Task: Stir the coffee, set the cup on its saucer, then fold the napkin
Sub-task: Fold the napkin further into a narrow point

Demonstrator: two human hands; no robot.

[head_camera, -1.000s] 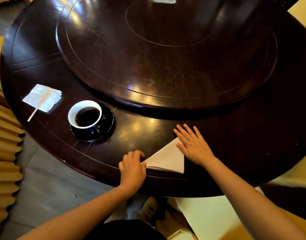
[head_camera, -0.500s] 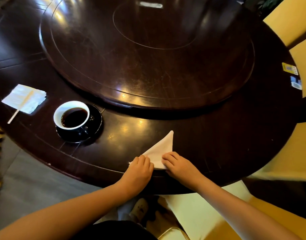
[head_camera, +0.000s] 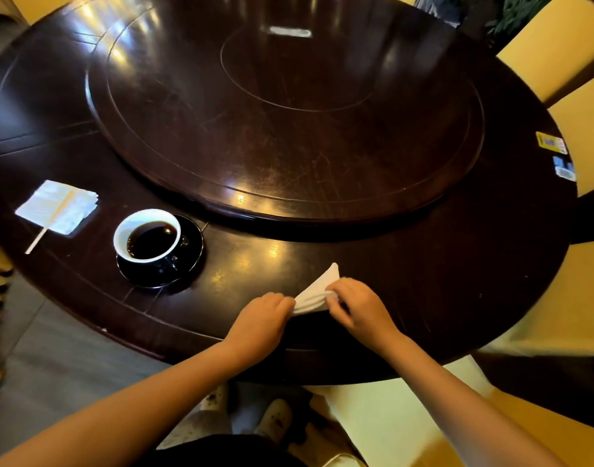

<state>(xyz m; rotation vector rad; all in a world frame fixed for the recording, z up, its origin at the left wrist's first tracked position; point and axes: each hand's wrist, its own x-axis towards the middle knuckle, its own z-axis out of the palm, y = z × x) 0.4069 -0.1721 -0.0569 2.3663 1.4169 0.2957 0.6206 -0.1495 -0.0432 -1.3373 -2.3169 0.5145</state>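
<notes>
A white napkin (head_camera: pixel 317 293), folded into a triangle, lies near the front edge of the dark round table (head_camera: pixel 423 281). My left hand (head_camera: pixel 263 316) pinches its left corner. My right hand (head_camera: pixel 357 306) grips its near edge, which is lifted slightly off the table; the tip points away from me. To the left, a cup (head_camera: pixel 147 239) that is white inside and holds dark coffee stands on its black saucer (head_camera: pixel 192 246).
A wooden stir stick (head_camera: pixel 49 222) rests on another white napkin (head_camera: pixel 58 205) at the far left. A big raised turntable (head_camera: pixel 288 112) fills the table's middle. Stickers (head_camera: pixel 554 153) sit on the right rim. Yellow chairs (head_camera: pixel 565 45) stand around.
My right hand came back from the napkin's far side to its near edge. Both hands now pinch the napkin and lift its near edge. The camera view shifted right.
</notes>
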